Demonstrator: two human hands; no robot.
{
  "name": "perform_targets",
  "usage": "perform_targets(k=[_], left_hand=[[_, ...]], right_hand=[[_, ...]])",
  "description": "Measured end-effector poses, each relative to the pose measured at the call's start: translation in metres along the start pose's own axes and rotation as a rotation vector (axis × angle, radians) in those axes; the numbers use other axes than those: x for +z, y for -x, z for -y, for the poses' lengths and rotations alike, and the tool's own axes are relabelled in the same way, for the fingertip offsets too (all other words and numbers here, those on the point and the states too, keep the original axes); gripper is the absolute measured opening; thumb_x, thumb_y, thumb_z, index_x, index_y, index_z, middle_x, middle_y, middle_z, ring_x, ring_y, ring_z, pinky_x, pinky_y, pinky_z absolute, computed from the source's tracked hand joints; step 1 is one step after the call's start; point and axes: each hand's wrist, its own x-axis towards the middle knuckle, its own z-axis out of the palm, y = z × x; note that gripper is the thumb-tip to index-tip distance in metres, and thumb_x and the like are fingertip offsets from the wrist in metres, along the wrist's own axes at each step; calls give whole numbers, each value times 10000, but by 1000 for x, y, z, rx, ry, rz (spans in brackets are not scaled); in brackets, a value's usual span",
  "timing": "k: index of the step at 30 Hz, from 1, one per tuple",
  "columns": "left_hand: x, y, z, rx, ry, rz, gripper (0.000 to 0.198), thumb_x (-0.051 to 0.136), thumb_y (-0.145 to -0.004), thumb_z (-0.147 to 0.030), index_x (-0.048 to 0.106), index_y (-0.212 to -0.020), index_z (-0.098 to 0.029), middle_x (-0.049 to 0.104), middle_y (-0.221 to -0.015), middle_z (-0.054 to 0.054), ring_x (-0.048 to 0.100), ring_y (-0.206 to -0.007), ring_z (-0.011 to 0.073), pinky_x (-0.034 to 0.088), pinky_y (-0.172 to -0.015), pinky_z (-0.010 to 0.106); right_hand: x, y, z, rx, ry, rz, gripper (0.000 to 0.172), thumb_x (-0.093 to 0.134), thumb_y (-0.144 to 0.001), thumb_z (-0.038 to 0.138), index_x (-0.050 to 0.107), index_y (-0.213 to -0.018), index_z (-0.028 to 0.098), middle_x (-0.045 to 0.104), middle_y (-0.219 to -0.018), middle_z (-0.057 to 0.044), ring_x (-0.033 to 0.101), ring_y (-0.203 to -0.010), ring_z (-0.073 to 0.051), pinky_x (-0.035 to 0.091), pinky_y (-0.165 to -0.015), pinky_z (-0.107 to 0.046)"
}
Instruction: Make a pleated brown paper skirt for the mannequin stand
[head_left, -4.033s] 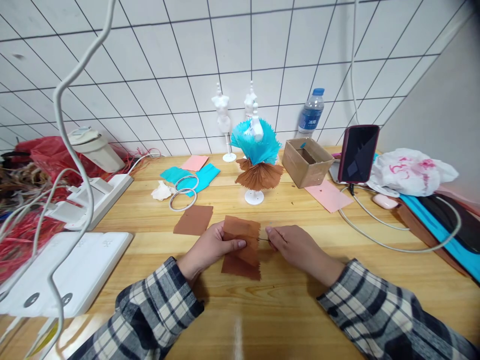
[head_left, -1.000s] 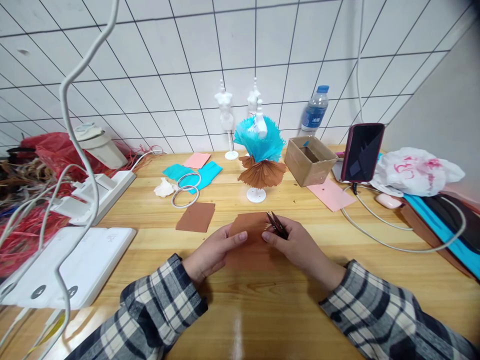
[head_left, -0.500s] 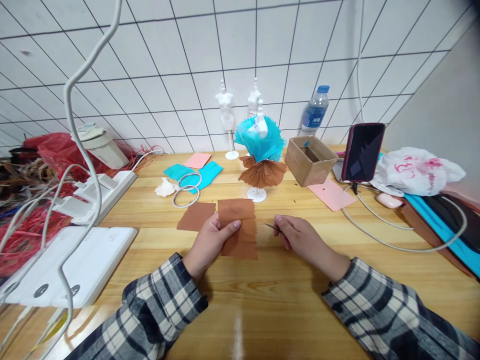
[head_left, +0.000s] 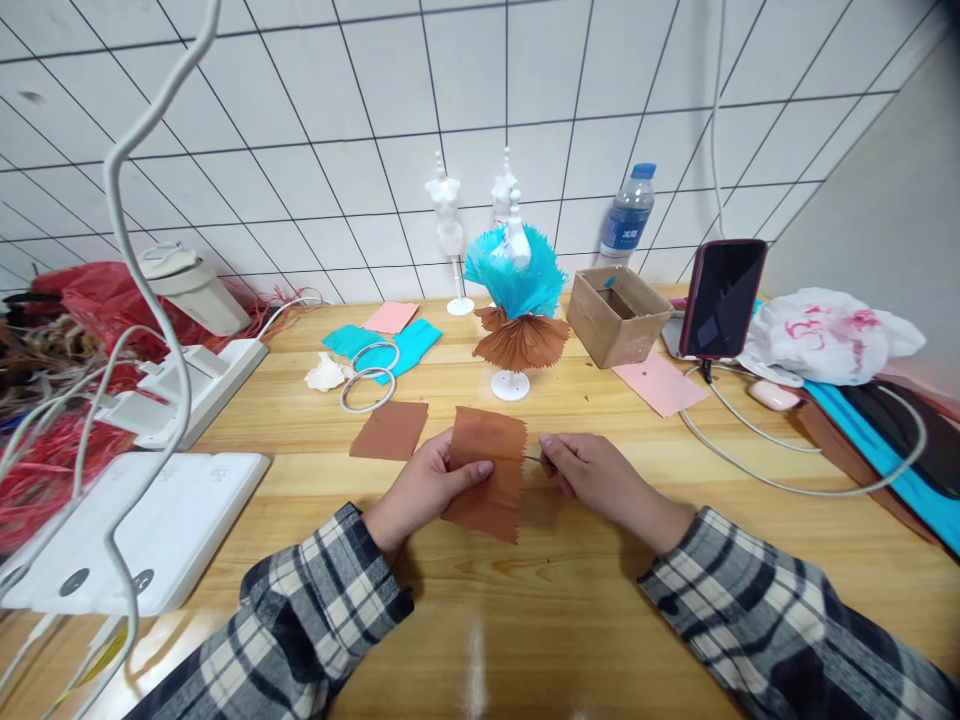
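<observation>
My left hand pinches a brown piece of crepe paper between thumb and fingers, above the table. The sheet's right edge is cut in small zigzag teeth. Small thin scissors are held in my right hand, their handles mostly hidden by the fingers. The blade tip points left and meets the toothed edge; whether it passes behind the paper cannot be told. Another brown sheet lies flat beyond my left hand. Behind the hands stands a small white mannequin dressed in pleated blue and brown paper.
Two silvery rings lie by blue paper. A cardboard box, a propped phone and a bottle stand at the back right. Cables, a power strip and a white power bank occupy the left.
The brown paper has shifted slightly right and tilted, its lower edge nearer me. My right hand has moved a little left, bringing the scissors' tip to the toothed edge.
</observation>
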Motion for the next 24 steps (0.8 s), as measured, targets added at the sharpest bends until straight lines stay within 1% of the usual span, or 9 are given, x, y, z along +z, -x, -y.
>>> perform_targets(k=[7, 13, 16, 20, 22, 24], left_hand=[[0, -1, 0, -4, 41, -28, 470, 765, -740, -251, 611, -1177, -176, 679, -1214, 111, 639, -1114, 297, 497, -980, 431], [1, -2, 1, -8, 30, -29, 483, 762, -743, -250, 593, -1191, -178, 683, -1205, 109, 634, -1120, 295, 516, -950, 409], [1, -2, 0, -4, 29, -27, 485, 757, -749, -244, 587, -1198, -177, 681, -1207, 110, 626, -1133, 295, 507, -963, 409], [2, -1, -2, 0, 41, -34, 536, 758, -745, -245, 570, -1243, -183, 672, -1225, 111, 626, -1134, 298, 491, -989, 432], [2, -1, -2, -1, 44, -32, 546, 761, -740, -247, 572, -1249, -187, 668, -1232, 109, 627, -1131, 298, 483, -1000, 439], [3, -1, -3, 0, 46, -35, 545, 767, -734, -246, 581, -1242, -187, 672, -1226, 107, 623, -1139, 299, 473, -1012, 441]], right_hand=[[1, 0, -1, 8, 27, 4, 510, 259, -967, 494, 534, -646, 209, 536, -520, 11, 497, -528, -145, 316, -539, -250], [0, 0, 0, 11, 31, 5, 501, 268, -967, 490, 538, -653, 207, 534, -533, 15, 491, -532, -139, 306, -543, -248], [0, 0, 0, 4, 31, -4, 500, 267, -969, 482, 540, -655, 206, 547, -555, 14, 496, -550, -139, 314, -560, -250], [0, -1, -1, 4, 21, -15, 498, 262, -972, 478, 551, -672, 205, 581, -599, 8, 518, -586, -145, 327, -577, -253], [-3, -1, -2, 6, 62, -24, 501, 257, -972, 479, 556, -677, 205, 598, -620, 0, 529, -605, -150, 322, -579, -257], [-9, -1, -4, 16, 153, -64, 497, 260, -970, 485, 558, -685, 207, 622, -655, -10, 545, -639, -159, 308, -583, -262]])
